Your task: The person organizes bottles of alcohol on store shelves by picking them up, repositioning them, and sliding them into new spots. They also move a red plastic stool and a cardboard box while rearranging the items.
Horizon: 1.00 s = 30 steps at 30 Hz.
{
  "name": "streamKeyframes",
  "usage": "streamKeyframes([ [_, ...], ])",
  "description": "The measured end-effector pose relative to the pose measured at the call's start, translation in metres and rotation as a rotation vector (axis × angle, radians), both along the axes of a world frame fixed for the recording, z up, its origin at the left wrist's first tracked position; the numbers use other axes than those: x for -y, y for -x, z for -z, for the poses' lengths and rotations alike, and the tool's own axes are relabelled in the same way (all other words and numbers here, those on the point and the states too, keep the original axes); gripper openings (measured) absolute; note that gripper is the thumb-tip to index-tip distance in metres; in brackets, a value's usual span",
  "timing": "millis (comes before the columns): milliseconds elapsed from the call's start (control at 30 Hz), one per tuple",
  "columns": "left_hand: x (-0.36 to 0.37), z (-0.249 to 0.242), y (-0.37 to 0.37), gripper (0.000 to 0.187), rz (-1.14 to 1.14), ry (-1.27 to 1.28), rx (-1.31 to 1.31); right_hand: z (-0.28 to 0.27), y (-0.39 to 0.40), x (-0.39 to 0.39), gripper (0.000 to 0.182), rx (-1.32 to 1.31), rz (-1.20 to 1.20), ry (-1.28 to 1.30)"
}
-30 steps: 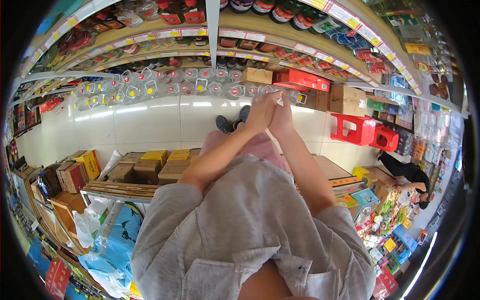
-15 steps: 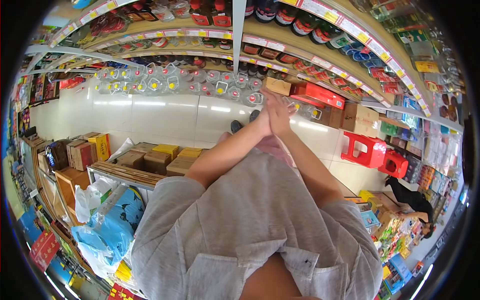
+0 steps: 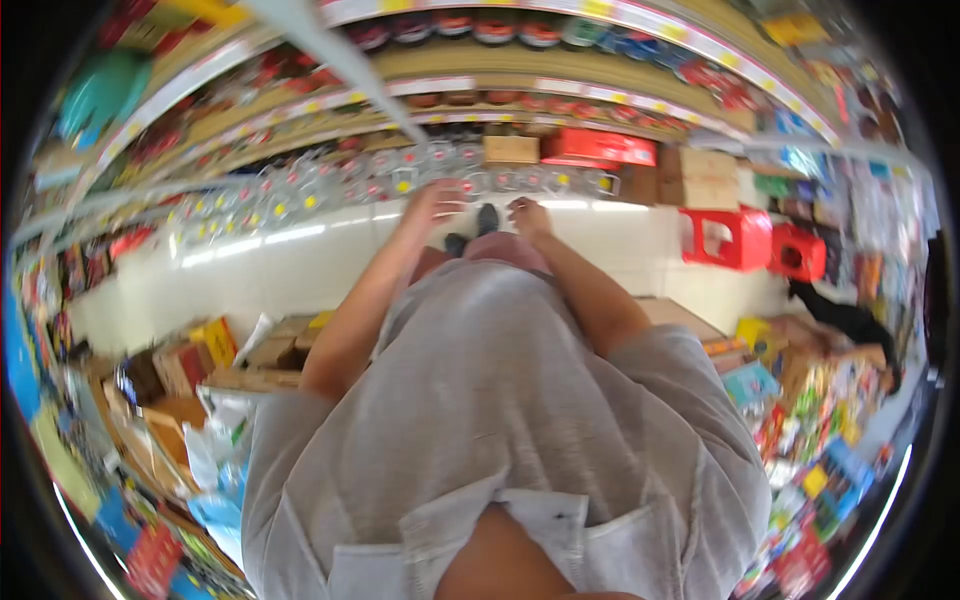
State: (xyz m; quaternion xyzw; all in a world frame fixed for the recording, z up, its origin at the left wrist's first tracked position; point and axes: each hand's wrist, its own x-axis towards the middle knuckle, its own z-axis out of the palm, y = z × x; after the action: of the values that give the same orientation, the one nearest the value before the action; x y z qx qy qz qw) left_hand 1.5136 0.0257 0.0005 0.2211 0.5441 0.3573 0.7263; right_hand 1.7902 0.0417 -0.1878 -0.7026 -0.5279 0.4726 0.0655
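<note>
My left hand (image 3: pixel 437 201) is raised in front of me, its fingers apart and nothing in it, near the row of large clear bottles (image 3: pixel 403 180) on the floor. To its right my right hand (image 3: pixel 528 215) hangs above the floor by my shoes, with its fingers partly curled. Motion blur hides whether its fingertips touch. A gap separates the two hands. Beyond them lie a small cardboard box (image 3: pixel 511 150) and a red box (image 3: pixel 600 148) at the foot of the shelves.
Shelves (image 3: pixel 440 62) of bottles span the far side. Red stools (image 3: pixel 738 238) stand at the right, with a person in black (image 3: pixel 850 318) farther right. Cartons (image 3: pixel 182 368) and a blue plastic-wrapped pack (image 3: pixel 218 512) are at the left.
My hands were pressed together and have come apart, the left one moving left and the right one slightly left and down. The view has turned and blurred.
</note>
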Motion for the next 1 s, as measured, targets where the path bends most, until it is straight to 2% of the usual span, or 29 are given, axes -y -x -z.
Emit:
streamKeyframes([
  [33,0.003,0.015,0.010,0.054,0.015,-0.089,-0.129,-0.012,-0.005,0.006,0.034,-0.002,0.022,0.036],
  [100,0.006,0.055,0.025,0.056,0.046,-0.040,-0.371,-0.022,-0.021,0.010,0.034,-0.026,0.045,0.089],
  [167,0.041,0.154,0.062,0.056,0.060,-0.022,-0.530,-0.027,-0.031,0.010,0.034,-0.029,0.024,0.108],
  [233,0.082,0.216,0.100,0.062,0.667,0.187,-1.032,-0.019,-0.048,0.011,0.034,0.004,-0.017,0.093],
  [300,0.111,0.210,0.104,0.066,1.021,0.162,-0.805,-0.010,-0.064,0.004,0.043,0.096,-0.187,0.101],
  [333,0.119,0.192,0.099,0.067,0.859,0.124,-0.567,-0.011,-0.069,-0.001,0.046,0.128,-0.280,0.096],
  [400,0.134,0.174,0.096,0.072,0.651,0.098,-0.438,-0.009,-0.076,-0.005,0.050,0.174,-0.471,0.100],
  [467,0.155,0.188,0.099,0.076,0.552,0.121,-0.646,-0.006,-0.079,-0.008,0.053,0.210,-0.673,0.115],
  [567,0.169,0.212,0.102,0.084,0.376,0.156,-0.953,-0.016,-0.048,-0.004,0.049,0.325,-0.267,0.454],
  [633,0.161,0.203,0.096,0.101,0.273,0.601,-1.051,0.021,-0.045,-0.007,0.047,0.168,-0.405,0.433],
  [733,0.154,0.187,0.085,0.106,0.164,0.613,-1.111,0.090,-0.054,0.027,0.044,-0.070,-0.592,0.424],
  [767,0.153,0.184,0.084,0.108,0.118,0.610,-1.122,0.098,-0.056,0.031,0.043,-0.141,-0.659,0.411],
  [800,0.163,0.213,0.102,0.102,0.093,0.553,-1.102,0.075,-0.058,0.023,0.036,-0.102,-0.825,0.312],
  [833,0.155,0.191,0.103,0.099,0.082,0.593,-1.038,0.083,-0.066,0.021,0.036,-0.114,-0.821,0.305],
  [867,0.139,0.149,0.103,0.097,0.073,0.631,-0.975,0.101,-0.080,0.022,0.036,-0.127,-0.814,0.300],
  [900,0.128,0.121,0.104,0.094,0.067,0.669,-0.912,0.093,-0.078,0.020,0.036,-0.098,-0.803,0.333],
  [933,0.134,0.136,0.127,0.085,0.123,0.603,-0.744,0.082,-0.075,0.017,0.036,-0.068,-0.793,0.365],
  [1000,0.144,0.159,0.135,0.081,0.149,0.553,-0.630,-0.002,-0.055,-0.008,0.036,0.084,-0.762,0.498],
])
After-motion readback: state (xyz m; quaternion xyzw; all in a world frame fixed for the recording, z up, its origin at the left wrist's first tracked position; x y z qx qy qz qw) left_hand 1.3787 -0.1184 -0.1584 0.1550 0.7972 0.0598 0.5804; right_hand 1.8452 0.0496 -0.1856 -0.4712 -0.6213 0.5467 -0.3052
